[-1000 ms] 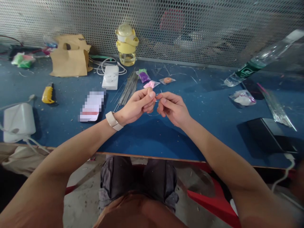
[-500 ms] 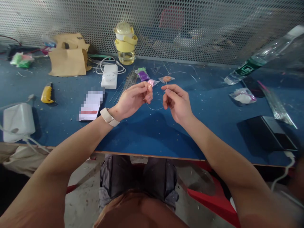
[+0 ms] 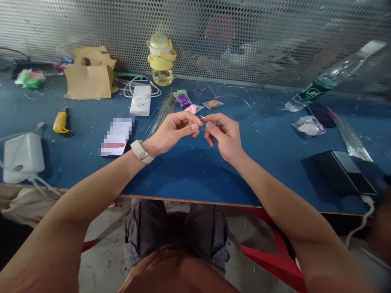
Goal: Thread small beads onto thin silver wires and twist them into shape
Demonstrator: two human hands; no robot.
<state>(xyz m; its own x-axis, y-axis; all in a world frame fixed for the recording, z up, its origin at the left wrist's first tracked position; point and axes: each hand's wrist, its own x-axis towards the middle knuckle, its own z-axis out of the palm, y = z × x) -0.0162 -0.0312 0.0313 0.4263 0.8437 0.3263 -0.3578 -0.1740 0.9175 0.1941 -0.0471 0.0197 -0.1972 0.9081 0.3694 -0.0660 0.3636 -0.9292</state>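
My left hand (image 3: pixel 175 130) and my right hand (image 3: pixel 222 134) meet above the blue table (image 3: pixel 195 171), fingertips almost touching. Both are pinched on a thin bent metal wire (image 3: pixel 203 129), which loops down between them. A pale watch band sits on my left wrist. Just behind my hands lie a bundle of thin wires (image 3: pixel 163 112) and small bags of purple (image 3: pixel 183 98), pink (image 3: pixel 192 108) and orange (image 3: pixel 213 104) beads.
A white power strip (image 3: pixel 140 100), yellow jar (image 3: pixel 161 59) and brown paper bag (image 3: pixel 88 73) stand at the back. A yellow cutter (image 3: pixel 60 122) and white adapter (image 3: pixel 23 156) lie left. A plastic bottle (image 3: pixel 332 75), black box (image 3: pixel 343 173) and bagged wires (image 3: pixel 348 134) are right.
My hands had drawn apart with the wire looped between them. They have come back together, fingertips close, and the loop is shorter.
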